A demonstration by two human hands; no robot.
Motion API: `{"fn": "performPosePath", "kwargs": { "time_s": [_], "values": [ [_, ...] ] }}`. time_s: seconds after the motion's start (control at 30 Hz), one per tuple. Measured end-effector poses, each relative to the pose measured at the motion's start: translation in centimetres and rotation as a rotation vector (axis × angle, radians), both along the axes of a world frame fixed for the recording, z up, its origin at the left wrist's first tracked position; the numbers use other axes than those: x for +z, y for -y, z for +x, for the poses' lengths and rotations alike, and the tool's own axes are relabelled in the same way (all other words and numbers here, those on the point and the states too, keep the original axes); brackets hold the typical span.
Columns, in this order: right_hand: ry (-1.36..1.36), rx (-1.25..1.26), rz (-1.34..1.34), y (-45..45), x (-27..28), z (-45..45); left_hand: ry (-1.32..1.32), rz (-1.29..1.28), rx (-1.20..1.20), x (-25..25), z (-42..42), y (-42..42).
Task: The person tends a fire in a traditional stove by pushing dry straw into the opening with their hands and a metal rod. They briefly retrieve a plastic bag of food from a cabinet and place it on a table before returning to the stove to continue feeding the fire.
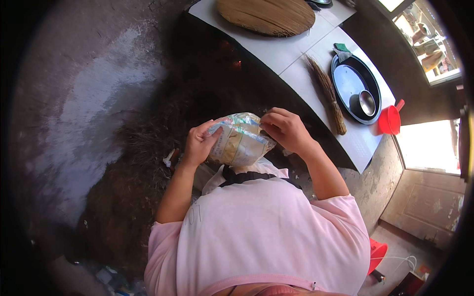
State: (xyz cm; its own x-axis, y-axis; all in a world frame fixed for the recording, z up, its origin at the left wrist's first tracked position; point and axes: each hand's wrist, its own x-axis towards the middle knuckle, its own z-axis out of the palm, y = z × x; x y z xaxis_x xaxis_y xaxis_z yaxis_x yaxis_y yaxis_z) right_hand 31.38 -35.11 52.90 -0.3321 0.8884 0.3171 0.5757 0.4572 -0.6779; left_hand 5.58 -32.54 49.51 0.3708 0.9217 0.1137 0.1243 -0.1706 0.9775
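Note:
A clear printed plastic bag (237, 146) with pale yellowish contents is held up before my chest. My left hand (200, 142) grips its left side, the thumb lying over the front. At the bag's upper right edge, the fingertips of my right hand (283, 127) pinch the plastic. The bag bears writing and coloured print. What exactly is inside cannot be made out.
To the right runs a white-tiled counter (292, 66) bearing a round wooden board (266, 16), a straw whisk broom (329, 96), a wide basin (348, 81) holding a metal bowl (367, 103), and a red plastic dipper (389, 120). Embers (236, 65) glow under it. Dry brush (144, 140) lies left.

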Motion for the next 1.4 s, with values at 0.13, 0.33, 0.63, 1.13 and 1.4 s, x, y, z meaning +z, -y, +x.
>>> {"fn": "performPosePath", "kwargs": {
  "time_s": [0.13,0.33,0.63,1.13,1.4],
  "values": [
    [-0.669,-0.088,-0.431,-4.8,-1.3,4.6,0.092,0.017,0.015,-0.7,2.9,-3.6],
    [-0.326,0.046,-0.428,-8.4,-2.2,6.8,0.249,-0.230,0.279,-1.9,7.1,-6.8],
    [-0.062,-0.085,-0.204,-9.5,0.8,4.5,0.146,-0.058,0.201,-1.6,8.8,-11.0],
    [-0.078,-0.973,0.047,-16.7,-7.3,18.3,-0.153,-0.416,0.210,-8.0,-1.0,-7.0],
    [0.020,-1.275,0.120,-24.4,-11.8,26.6,-0.236,-0.386,0.241,-8.0,-0.3,-5.2]
  ]
}}
